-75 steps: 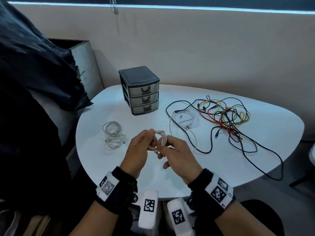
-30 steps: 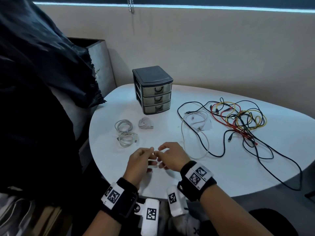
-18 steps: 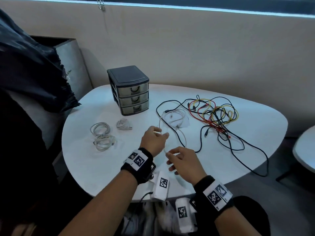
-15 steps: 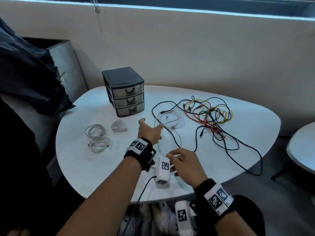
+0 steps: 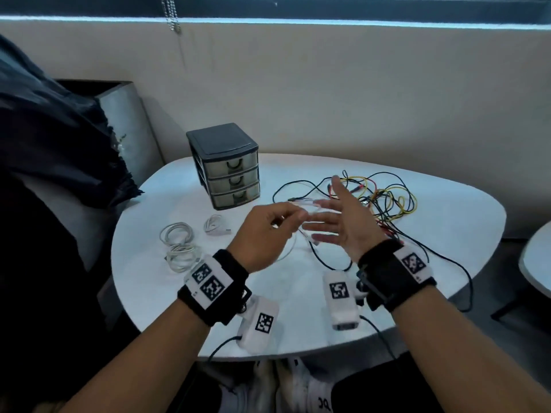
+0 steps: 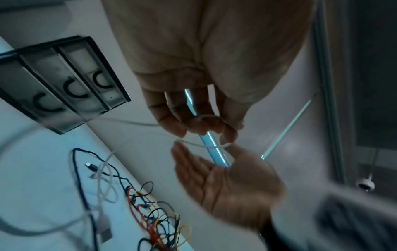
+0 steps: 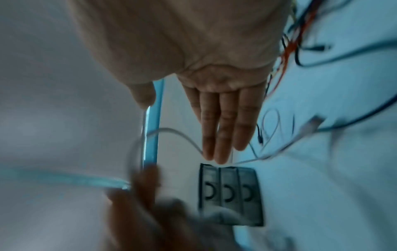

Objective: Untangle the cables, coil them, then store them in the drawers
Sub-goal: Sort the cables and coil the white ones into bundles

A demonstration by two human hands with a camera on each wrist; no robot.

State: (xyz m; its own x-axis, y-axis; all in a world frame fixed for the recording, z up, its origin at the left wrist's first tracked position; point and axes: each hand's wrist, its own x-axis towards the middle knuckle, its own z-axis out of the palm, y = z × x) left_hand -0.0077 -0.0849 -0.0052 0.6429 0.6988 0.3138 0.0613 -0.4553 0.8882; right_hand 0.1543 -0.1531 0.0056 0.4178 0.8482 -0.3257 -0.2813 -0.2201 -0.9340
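The left hand [image 5: 265, 231] pinches a thin white cable [image 6: 137, 123] in curled fingers, raised above the table [image 5: 447, 222]. The right hand [image 5: 343, 225] is flat, fingers straight, palm facing the left hand; the cable passes its fingertips [image 7: 214, 152]. Tangled cables [image 5: 384, 201] lie beyond; three coiled cables [image 5: 179, 242] lie left. The drawer unit [image 5: 228, 165] stands closed.

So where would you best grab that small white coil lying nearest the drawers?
Take the small white coil across its bundled loops, pinching from above. It lies flat on the table, plug end sticking out right, so the loop bundle probably gives the fullest grip and keeps it wound.
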